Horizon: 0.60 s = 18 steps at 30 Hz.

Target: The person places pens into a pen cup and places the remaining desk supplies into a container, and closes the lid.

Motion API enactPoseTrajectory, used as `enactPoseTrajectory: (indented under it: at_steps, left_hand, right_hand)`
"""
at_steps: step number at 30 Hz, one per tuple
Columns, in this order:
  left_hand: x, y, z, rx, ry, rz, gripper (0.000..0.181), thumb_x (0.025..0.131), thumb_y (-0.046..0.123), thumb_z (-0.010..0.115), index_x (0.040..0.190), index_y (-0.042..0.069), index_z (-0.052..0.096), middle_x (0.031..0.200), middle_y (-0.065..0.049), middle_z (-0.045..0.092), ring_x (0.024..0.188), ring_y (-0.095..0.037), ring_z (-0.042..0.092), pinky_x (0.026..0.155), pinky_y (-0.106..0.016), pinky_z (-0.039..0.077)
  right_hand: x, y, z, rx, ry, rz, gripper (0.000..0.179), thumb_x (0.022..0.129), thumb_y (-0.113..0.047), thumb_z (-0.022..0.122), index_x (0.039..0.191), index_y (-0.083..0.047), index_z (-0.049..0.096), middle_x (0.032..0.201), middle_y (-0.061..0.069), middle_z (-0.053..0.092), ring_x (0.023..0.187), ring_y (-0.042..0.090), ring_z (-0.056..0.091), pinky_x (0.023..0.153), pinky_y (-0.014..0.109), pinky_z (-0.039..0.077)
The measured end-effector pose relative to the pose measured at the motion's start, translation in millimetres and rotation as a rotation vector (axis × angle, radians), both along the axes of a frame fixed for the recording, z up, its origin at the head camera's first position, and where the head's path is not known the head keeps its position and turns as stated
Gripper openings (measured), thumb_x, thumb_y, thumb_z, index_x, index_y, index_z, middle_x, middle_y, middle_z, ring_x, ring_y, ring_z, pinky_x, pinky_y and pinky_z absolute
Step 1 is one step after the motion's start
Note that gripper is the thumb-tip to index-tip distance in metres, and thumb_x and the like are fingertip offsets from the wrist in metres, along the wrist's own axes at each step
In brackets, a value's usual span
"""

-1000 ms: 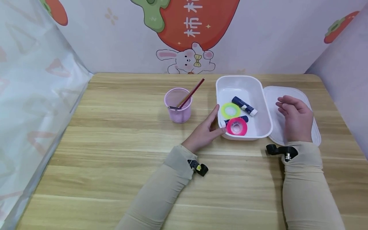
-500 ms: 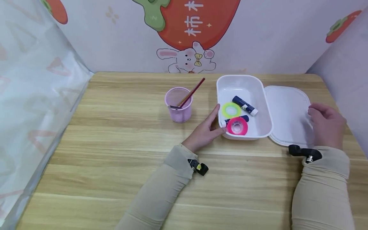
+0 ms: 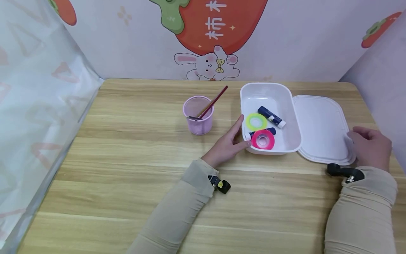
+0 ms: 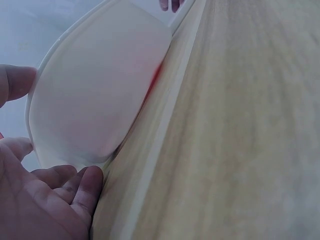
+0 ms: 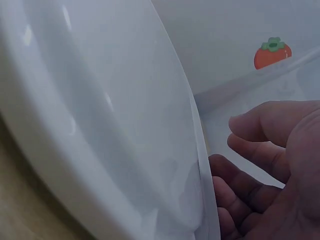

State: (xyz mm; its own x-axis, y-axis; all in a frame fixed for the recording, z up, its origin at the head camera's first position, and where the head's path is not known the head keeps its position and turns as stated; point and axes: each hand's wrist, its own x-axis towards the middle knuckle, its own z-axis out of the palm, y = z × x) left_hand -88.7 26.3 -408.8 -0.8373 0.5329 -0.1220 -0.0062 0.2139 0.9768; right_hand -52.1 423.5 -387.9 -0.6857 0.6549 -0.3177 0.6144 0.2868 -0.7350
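A white plastic storage box [image 3: 287, 143] stands on the table, holding two dark-blue glue sticks [image 3: 271, 116], a yellow-green tape roll [image 3: 256, 121] and a pink tape roll [image 3: 263, 139]. My left hand [image 3: 223, 146] grips the box at its left side and near corner; the left wrist view shows curled fingers [image 4: 87, 187] against its wall. To the right of the box lies its white lid [image 3: 321, 127]. My right hand [image 3: 371, 147] is at the lid's right edge. In the right wrist view the lower fingers [image 5: 227, 195] are right at that edge, with the thumb apart from it.
Left of the box stands a pink mesh pencil cup [image 3: 199, 125] with several pencils [image 3: 214, 101] leaning in it. A patterned wall covering [image 3: 139, 42] rises behind the wooden table [image 3: 127, 158], with white sheeting on both sides.
My right hand has moved right and toward me, from over the lid to its right edge. The left hand stays on the box.
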Motion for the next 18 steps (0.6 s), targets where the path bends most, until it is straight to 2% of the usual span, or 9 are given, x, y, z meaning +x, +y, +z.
enactPoseTrajectory:
  at_steps: [3,5,7,9,10,13,15,16,18]
  left_hand:
    - [-0.1,0.0,-0.6,-0.007,0.001,0.003,0.085,0.099,0.031,0.065,0.162,0.038,0.009,0.165,0.013,0.019,0.149,-0.008,0.023,0.116,-0.032,0.033]
    - [-0.4,0.4,-0.9,-0.008,0.0,0.004,0.085,0.099,0.031,0.065,0.162,0.038,0.009,0.165,0.013,0.02,0.149,-0.009,0.024,0.116,-0.032,0.033]
    - [-0.4,0.6,-0.9,-0.009,0.001,0.006,0.085,0.098,0.031,0.065,0.162,0.038,0.009,0.165,0.013,0.02,0.149,-0.008,0.024,0.116,-0.033,0.034]
    - [-0.4,0.9,-1.1,-0.008,0.0,0.004,0.085,0.098,0.031,0.065,0.162,0.038,0.009,0.165,0.013,0.02,0.149,-0.008,0.025,0.116,-0.033,0.034]
    - [-0.3,1.0,-1.2,-0.007,-0.001,0.004,0.085,0.098,0.031,0.065,0.162,0.038,0.009,0.165,0.013,0.02,0.149,-0.008,0.025,0.116,-0.032,0.034]
    - [0.2,1.3,-1.5,-0.01,-0.005,0.003,0.085,0.098,0.032,0.065,0.161,0.039,0.009,0.165,0.014,0.02,0.148,-0.008,0.025,0.115,-0.032,0.034]
    - [0.6,1.3,-1.7,-0.011,-0.009,0.003,0.085,0.098,0.032,0.066,0.161,0.04,0.009,0.165,0.014,0.02,0.148,-0.008,0.025,0.115,-0.032,0.035]
    - [0.8,1.3,-1.7,-0.012,-0.011,0.004,0.085,0.098,0.033,0.066,0.161,0.04,0.009,0.165,0.014,0.02,0.148,-0.008,0.025,0.115,-0.031,0.035]
    - [1.2,1.4,-1.6,-0.012,-0.009,0.005,0.085,0.098,0.033,0.066,0.161,0.04,0.009,0.164,0.014,0.021,0.148,-0.008,0.026,0.114,-0.031,0.036]
  right_hand:
    - [2.3,3.4,-0.8,0.071,-0.052,0.057,0.057,0.099,-0.041,0.056,0.151,-0.021,0.048,0.097,-0.023,0.047,0.086,-0.003,0.043,0.066,0.013,0.043]
    - [5.0,5.9,0.2,0.122,-0.073,0.099,0.051,0.098,-0.041,0.055,0.146,-0.023,0.054,0.09,-0.027,0.048,0.085,-0.001,0.044,0.065,0.017,0.043]
    - [8.1,8.0,1.7,0.154,-0.089,0.13,0.037,0.097,-0.039,0.056,0.131,-0.027,0.062,0.079,-0.031,0.048,0.084,0.002,0.045,0.064,0.018,0.043]
    - [11.1,9.6,3.3,0.179,-0.097,0.159,0.026,0.095,-0.034,0.057,0.116,-0.022,0.066,0.067,-0.036,0.045,0.081,0.004,0.045,0.061,0.018,0.043]
    - [12.1,11.0,3.6,0.181,-0.101,0.167,0.017,0.095,-0.033,0.057,0.106,-0.024,0.067,0.061,-0.038,0.043,0.08,0.003,0.045,0.06,0.017,0.043]
    - [14.1,13.2,3.0,0.222,-0.121,0.206,0.031,0.095,-0.031,0.057,0.112,-0.008,0.071,0.055,-0.039,0.041,0.079,0.004,0.045,0.06,0.018,0.042]
    - [13.7,15.9,1.2,0.268,-0.128,0.227,0.028,0.095,-0.032,0.058,0.1,-0.012,0.076,0.052,-0.039,0.04,0.076,0.002,0.045,0.06,0.019,0.04]
    - [13.4,17.5,0.1,0.282,-0.133,0.23,0.024,0.095,-0.033,0.058,0.091,-0.018,0.076,0.051,-0.039,0.039,0.075,0.002,0.044,0.061,0.02,0.039]
    - [12.8,20.4,-2.1,0.307,-0.141,0.231,0.028,0.096,-0.035,0.058,0.087,-0.015,0.076,0.049,-0.038,0.038,0.073,0.002,0.044,0.061,0.021,0.039]
